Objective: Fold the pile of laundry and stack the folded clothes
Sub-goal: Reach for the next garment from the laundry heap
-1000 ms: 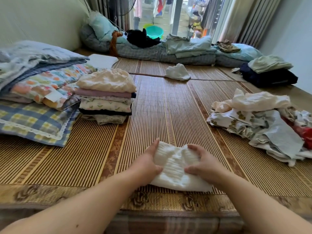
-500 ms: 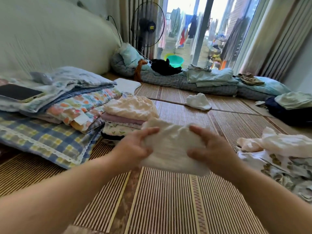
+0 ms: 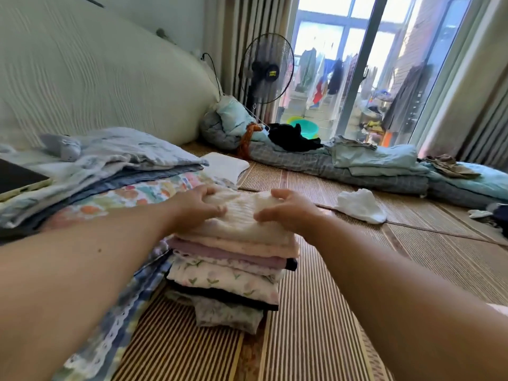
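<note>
Now on top: folded cream ribbed garment [image 3: 242, 218], lying on the stack of folded clothes [image 3: 228, 273].
Left hand [image 3: 196, 209]: fingers curled over garment's left end, thumb on near side.
Right hand [image 3: 290, 210]: fingers curled over right end likewise.
Stack's place: woven mat [image 3: 316, 325], beside floral bedding [image 3: 143, 193].

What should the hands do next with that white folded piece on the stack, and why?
Probably let go and draw back. The folded white garment lies flat atop the stack, roughly in line with the layers beneath, and the left hand and right hand grip its ends. A crumpled white cloth waits on the mat.
</note>
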`<state>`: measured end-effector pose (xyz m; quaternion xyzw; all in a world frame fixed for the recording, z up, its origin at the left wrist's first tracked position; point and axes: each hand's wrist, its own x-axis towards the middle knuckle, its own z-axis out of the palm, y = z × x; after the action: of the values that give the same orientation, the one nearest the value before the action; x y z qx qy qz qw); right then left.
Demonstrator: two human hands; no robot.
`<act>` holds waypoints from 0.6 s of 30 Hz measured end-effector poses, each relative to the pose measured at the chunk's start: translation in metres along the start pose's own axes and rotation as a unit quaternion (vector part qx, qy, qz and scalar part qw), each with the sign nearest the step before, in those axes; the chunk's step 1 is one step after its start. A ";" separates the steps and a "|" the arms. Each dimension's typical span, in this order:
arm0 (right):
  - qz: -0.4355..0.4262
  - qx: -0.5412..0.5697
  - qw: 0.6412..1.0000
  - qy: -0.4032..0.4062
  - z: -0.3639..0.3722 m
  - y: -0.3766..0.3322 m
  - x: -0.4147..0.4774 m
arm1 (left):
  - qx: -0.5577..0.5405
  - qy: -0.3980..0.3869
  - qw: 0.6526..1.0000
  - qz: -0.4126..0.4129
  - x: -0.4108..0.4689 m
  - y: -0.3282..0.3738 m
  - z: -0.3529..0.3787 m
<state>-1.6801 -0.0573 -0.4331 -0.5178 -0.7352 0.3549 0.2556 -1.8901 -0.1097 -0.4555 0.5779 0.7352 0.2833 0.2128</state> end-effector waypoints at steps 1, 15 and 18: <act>0.013 -0.062 0.998 -0.013 0.002 0.007 0.006 | 0.057 -0.029 0.998 -0.023 0.003 -0.005 0.004; -0.027 -0.248 0.965 0.078 -0.039 0.032 -0.087 | 0.222 0.033 0.960 0.166 -0.062 0.085 0.050; -0.026 -0.239 0.963 0.125 -0.072 0.059 -0.154 | 0.205 0.002 0.946 0.250 -0.105 0.131 0.088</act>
<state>-1.5406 -0.1715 -0.4363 -0.5846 -0.7742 0.0943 0.2235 -1.7129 -0.1738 -0.4365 0.7738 0.6096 0.1718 0.0100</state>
